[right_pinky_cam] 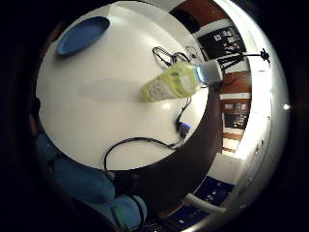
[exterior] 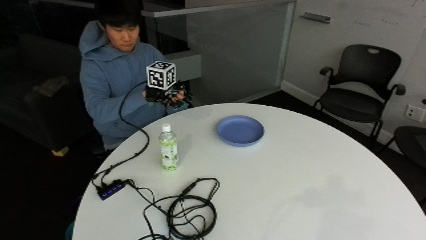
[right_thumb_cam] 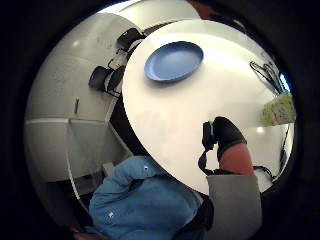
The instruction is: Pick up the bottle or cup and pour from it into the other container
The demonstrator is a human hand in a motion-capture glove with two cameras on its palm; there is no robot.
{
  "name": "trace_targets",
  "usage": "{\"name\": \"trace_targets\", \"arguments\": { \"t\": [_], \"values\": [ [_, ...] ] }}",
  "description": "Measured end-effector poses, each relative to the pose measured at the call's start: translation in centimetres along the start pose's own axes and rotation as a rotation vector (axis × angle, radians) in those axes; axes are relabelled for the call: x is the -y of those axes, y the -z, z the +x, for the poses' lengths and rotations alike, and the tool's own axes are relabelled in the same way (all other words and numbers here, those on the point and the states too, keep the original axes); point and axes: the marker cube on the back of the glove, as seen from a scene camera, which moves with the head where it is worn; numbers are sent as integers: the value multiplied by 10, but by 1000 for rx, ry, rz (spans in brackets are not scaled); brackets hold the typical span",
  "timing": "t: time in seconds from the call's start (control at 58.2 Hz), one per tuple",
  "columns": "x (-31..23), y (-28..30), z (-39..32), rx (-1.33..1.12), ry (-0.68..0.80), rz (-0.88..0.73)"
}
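Observation:
A clear bottle (exterior: 168,150) of yellow-green drink with a white cap stands upright on the round white table (exterior: 299,175), near its left edge. A blue plate (exterior: 239,130) lies further in, to the bottle's right. My gloved right hand (exterior: 163,95) is raised in front of the person's chest, beyond the table's edge and well above the bottle, and it holds nothing. The palm views look down on the bottle (right_pinky_cam: 171,83) and the plate (right_thumb_cam: 174,61) from afar. One finger (right_thumb_cam: 227,137) of the hand sticks out straight over the table.
Black cables (exterior: 190,210) coil on the table in front of the bottle, and one runs from a small black box (exterior: 110,190) up to the hand. A black chair (exterior: 359,95) stands beyond the table at the right.

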Motion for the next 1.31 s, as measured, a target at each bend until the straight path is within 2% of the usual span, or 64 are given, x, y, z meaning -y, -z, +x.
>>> {"name": "trace_targets", "arguments": {
  "t": [0.206,0.378,0.79,1.306],
  "values": [
    [-24,12,43,-24,-72,39],
    [-36,24,107,-52,-121,107],
    [-66,6,217,313,-120,228],
    [-55,-24,267,733,-69,241]
  ]
}}
